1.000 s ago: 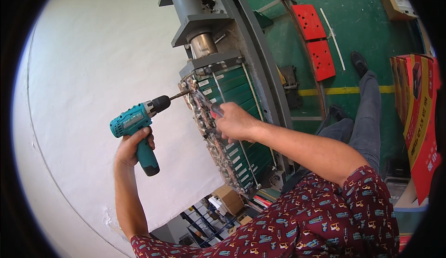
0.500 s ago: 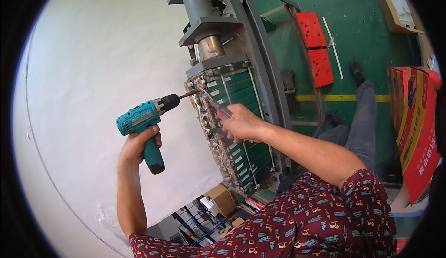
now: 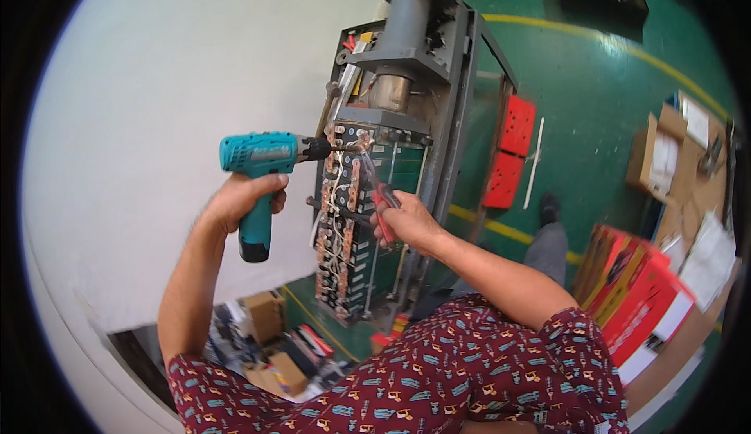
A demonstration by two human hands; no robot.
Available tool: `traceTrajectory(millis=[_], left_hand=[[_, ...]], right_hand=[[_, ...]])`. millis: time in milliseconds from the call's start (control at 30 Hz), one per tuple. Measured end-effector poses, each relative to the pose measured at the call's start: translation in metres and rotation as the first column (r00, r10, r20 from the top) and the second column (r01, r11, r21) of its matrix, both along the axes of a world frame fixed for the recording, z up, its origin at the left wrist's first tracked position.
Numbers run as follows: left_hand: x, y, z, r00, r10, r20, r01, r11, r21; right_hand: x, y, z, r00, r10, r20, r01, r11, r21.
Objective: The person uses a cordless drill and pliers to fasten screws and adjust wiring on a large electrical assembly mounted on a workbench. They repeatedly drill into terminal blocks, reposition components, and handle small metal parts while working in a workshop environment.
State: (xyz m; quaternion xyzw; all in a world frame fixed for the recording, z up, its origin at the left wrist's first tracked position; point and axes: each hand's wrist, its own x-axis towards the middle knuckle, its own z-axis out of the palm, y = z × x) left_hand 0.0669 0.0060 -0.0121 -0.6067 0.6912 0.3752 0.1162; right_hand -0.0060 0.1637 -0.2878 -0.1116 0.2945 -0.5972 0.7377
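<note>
My left hand (image 3: pixel 249 195) is wrapped round the handle of a teal cordless drill (image 3: pixel 258 152), held level in front of the white wall. The drill's bit points right and meets the top corner of a stack of green cells (image 3: pixel 395 170), fitted with copper strips (image 3: pixel 346 238) and loose white wires. In my right hand (image 3: pixel 415 221) is a pair of red-handled pliers (image 3: pixel 385 199), closed in my fingers. Their blurred jaws reach up to the same copper corner as the bit tip; whether they grip anything there I cannot tell.
A grey metal frame with a cylinder (image 3: pixel 407 23) stands beyond the stack. Red perforated plates (image 3: pixel 508 151) lie right of it near a white strip (image 3: pixel 534 163). Cardboard boxes (image 3: pixel 665 152) and red cartons (image 3: pixel 634 293) stand at the right, more boxes (image 3: pixel 264 314) at lower left.
The view has shifted, showing more of the stack's copper-stripped face and the boxes at right. Both hands keep their tools; the drill now sits more level, its bit still at the top corner.
</note>
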Motion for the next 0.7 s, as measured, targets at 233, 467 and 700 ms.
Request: traceTrajectory(millis=[233,467,700], left_hand=[[0.008,0.004,-0.005,0.992,0.076,-0.105,-0.07,0.996,0.057],[0.016,0.007,-0.008,0.961,0.175,-0.213,-0.15,0.98,0.13],[0.035,0.005,-0.009,0.94,-0.056,-0.336,0.083,0.994,0.067]], right_hand=[[0.0,0.002,0.002,0.997,0.04,0.073,-0.043,0.999,0.031],[-0.005,0.004,0.003,0.996,0.039,0.077,-0.044,0.996,0.071],[-0.053,0.01,0.003,0.973,0.23,0.017,-0.231,0.972,0.045]])
